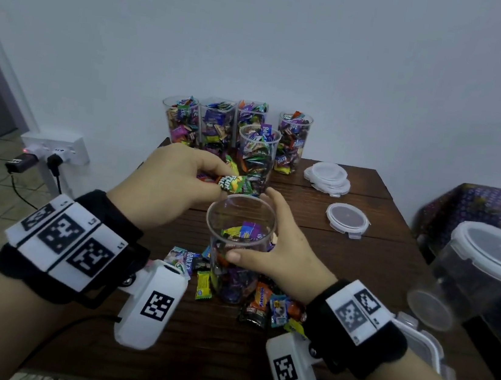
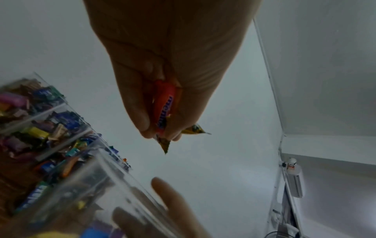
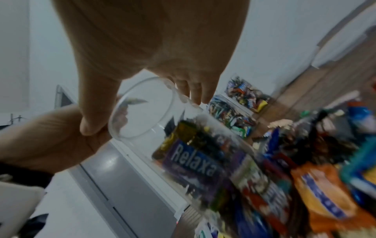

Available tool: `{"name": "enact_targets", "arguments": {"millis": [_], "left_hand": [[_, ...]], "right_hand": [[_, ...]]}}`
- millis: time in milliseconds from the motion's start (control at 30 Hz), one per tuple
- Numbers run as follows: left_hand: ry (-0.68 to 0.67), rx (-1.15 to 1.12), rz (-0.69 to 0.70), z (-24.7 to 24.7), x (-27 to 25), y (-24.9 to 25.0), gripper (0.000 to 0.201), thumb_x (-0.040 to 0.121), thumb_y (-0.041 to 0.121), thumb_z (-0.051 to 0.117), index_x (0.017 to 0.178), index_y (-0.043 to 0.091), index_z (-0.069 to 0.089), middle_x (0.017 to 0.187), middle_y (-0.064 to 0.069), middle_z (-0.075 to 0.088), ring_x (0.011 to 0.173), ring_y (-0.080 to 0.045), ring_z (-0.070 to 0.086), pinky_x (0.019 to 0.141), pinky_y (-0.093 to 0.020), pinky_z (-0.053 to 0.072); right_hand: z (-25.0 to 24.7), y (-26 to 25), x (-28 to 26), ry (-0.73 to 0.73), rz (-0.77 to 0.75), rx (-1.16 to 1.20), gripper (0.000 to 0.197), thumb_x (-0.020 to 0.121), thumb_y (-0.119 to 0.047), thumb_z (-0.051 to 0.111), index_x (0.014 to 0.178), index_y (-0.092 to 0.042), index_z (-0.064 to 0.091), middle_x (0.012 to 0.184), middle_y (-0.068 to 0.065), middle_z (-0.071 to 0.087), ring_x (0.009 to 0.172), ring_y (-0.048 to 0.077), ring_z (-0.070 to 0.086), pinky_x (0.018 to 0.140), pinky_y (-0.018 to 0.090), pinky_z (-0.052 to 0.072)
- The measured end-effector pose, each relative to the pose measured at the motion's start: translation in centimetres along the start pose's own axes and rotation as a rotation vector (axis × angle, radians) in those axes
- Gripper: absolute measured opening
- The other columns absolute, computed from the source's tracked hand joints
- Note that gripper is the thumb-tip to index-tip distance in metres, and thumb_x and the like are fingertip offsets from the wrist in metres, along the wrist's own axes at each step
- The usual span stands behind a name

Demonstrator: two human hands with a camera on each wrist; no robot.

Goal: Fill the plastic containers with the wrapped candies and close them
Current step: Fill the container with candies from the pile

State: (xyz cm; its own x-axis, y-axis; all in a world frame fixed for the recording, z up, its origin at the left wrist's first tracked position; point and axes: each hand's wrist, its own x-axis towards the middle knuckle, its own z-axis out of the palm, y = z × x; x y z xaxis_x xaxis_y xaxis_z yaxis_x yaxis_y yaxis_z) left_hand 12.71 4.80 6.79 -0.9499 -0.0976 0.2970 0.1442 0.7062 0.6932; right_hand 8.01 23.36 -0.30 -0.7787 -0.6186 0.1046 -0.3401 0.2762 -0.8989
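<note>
A clear plastic container (image 1: 237, 245), partly filled with wrapped candies, stands in the middle of the wooden table (image 1: 360, 268). My right hand (image 1: 270, 249) grips its side, thumb in front, fingers round the back. My left hand (image 1: 180, 180) hovers just above and behind the rim, pinching a few wrapped candies (image 1: 234, 183). The left wrist view shows an orange candy (image 2: 164, 106) and yellow wrappers between my fingers. In the right wrist view the container (image 3: 183, 136) holds a purple Relaxa candy (image 3: 193, 162). Loose candies (image 1: 260, 302) lie around its base.
Several filled open containers (image 1: 234, 130) stand at the table's far edge by the wall. White lids (image 1: 327, 176) lie stacked at the back right, one single lid (image 1: 347, 218) nearer. An empty lidded container (image 1: 479, 277) lies on its side at the right. A power strip (image 1: 54, 148) sits left.
</note>
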Motion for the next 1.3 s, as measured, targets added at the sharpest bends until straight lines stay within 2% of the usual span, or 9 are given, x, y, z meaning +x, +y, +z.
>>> {"name": "enact_targets", "arguments": {"millis": [67,267,367,567,633,767,1033,1200,1300], "left_hand": [[-0.076,-0.018,-0.005,0.2,0.2,0.4,0.028,0.074,0.013,0.075,0.076,0.039,0.067,0.081,0.018,0.069,0.079,0.005,0.061,0.076,-0.016,0.046],[-0.325,0.143,-0.086,0.8,0.7,1.3,0.018,0.074,0.009,0.072,0.077,0.027,0.072,0.072,0.006,0.069,0.061,0.001,0.056,0.062,-0.019,0.045],[-0.367,0.257,-0.108,1.0,1.1,1.8,0.017,0.075,0.012,0.071,0.078,0.028,0.071,0.062,0.011,0.062,0.052,0.009,0.051,0.047,-0.006,0.036],[-0.360,0.367,-0.055,1.7,1.4,2.6,0.024,0.079,0.017,0.069,0.096,0.034,0.069,0.059,0.020,0.050,0.051,0.021,0.046,0.047,-0.002,0.035],[-0.352,0.335,-0.054,1.9,1.3,2.4,0.026,0.078,0.018,0.070,0.096,0.037,0.068,0.067,0.022,0.056,0.059,0.019,0.051,0.050,-0.002,0.037],[-0.264,0.181,-0.044,1.7,1.3,1.7,0.022,0.080,0.017,0.068,0.095,0.033,0.070,0.080,0.018,0.067,0.079,0.003,0.063,0.070,-0.013,0.048],[-0.071,0.094,-0.117,0.1,1.7,-1.4,0.032,0.087,0.006,0.058,0.091,0.037,0.067,0.088,0.020,0.060,0.077,-0.006,0.059,0.082,-0.030,0.051],[-0.392,0.397,-0.127,0.3,0.9,-4.3,0.031,0.090,0.019,0.061,0.117,0.034,0.062,0.106,0.013,0.065,0.099,-0.006,0.058,0.082,-0.019,0.043],[-0.618,0.578,-0.170,1.3,0.5,-6.3,0.052,0.088,0.027,0.064,0.136,0.036,0.046,0.136,0.008,0.053,0.120,-0.012,0.050,0.100,-0.029,0.041]], "right_hand": [[0.4,0.9,0.2,-0.004,0.025,0.079,0.112,0.068,-0.029,0.084,0.149,-0.027,0.007,0.142,-0.015,0.038,0.126,-0.002,0.039,0.102,0.015,0.034],[1.0,1.8,0.5,0.056,-0.019,0.104,0.094,0.060,-0.041,0.085,0.137,-0.029,0.031,0.126,-0.013,0.054,0.117,0.001,0.052,0.104,0.034,0.043],[0.8,1.8,0.5,0.062,-0.033,0.106,0.082,0.067,-0.025,0.085,0.130,-0.033,0.035,0.120,-0.017,0.056,0.111,-0.004,0.054,0.101,0.027,0.044],[0.8,1.8,0.6,0.069,-0.039,0.093,0.079,0.068,-0.027,0.084,0.131,-0.033,0.036,0.119,-0.022,0.054,0.111,-0.011,0.050,0.092,0.010,0.041],[0.8,1.8,0.6,0.070,-0.035,0.078,0.078,0.069,-0.028,0.083,0.128,-0.036,0.034,0.118,-0.025,0.051,0.110,-0.015,0.048,0.086,0.003,0.038],[0.8,1.9,0.6,0.065,-0.030,0.070,0.079,0.068,-0.029,0.083,0.129,-0.035,0.033,0.124,-0.020,0.048,0.118,-0.007,0.045,0.092,0.010,0.037],[-0.5,1.5,0.6,-0.055,0.003,-0.098,0.085,0.071,-0.027,0.081,0.136,-0.032,0.027,0.128,-0.016,0.047,0.118,-0.002,0.045,0.096,0.014,0.036],[-3.4,2.2,0.8,-0.219,0.044,-0.672,0.084,0.075,-0.033,0.075,0.143,-0.020,0.029,0.146,-0.001,0.033,0.136,0.016,0.027,0.111,0.030,0.027],[-4.9,2.6,0.9,-0.289,0.173,-0.865,0.085,0.081,-0.036,0.069,0.147,-0.015,0.020,0.155,0.002,0.016,0.142,0.018,0.015,0.115,0.030,0.020]]}}
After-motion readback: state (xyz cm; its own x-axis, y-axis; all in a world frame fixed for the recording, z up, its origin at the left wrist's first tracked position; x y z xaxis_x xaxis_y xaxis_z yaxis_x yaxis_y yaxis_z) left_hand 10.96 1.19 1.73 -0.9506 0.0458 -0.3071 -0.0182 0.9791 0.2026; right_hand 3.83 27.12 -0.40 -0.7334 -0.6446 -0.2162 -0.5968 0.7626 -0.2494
